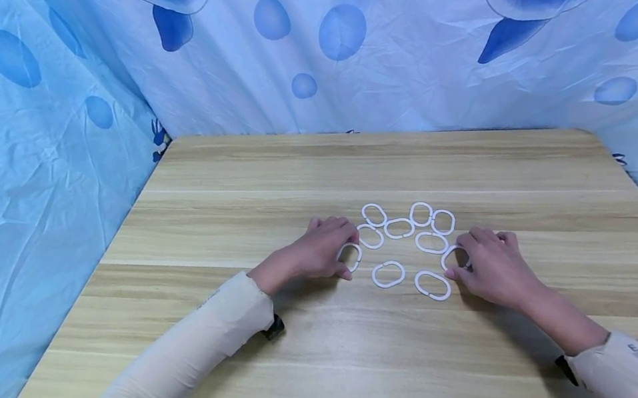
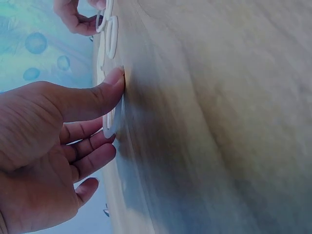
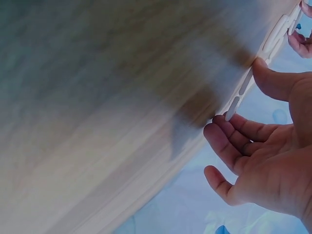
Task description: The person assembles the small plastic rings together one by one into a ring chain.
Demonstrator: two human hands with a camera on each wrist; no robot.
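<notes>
In the head view my left hand is at the left end of a group of white oval split rings, like shower curtain rings. Its thumb and fingertips pinch one ring lying at the table surface; the left wrist view shows this ring between them. On the right side, my right hand grips another white ring between thumb and fingers, also low at the tabletop. Between the hands, two rings lie apart at the front, a left one and a right one.
Behind these, several more white rings lie close together in an uneven row, some edges meeting. All rest on a wood-grain table. Blue curtains with whale and bubble prints hang at the table's back and sides.
</notes>
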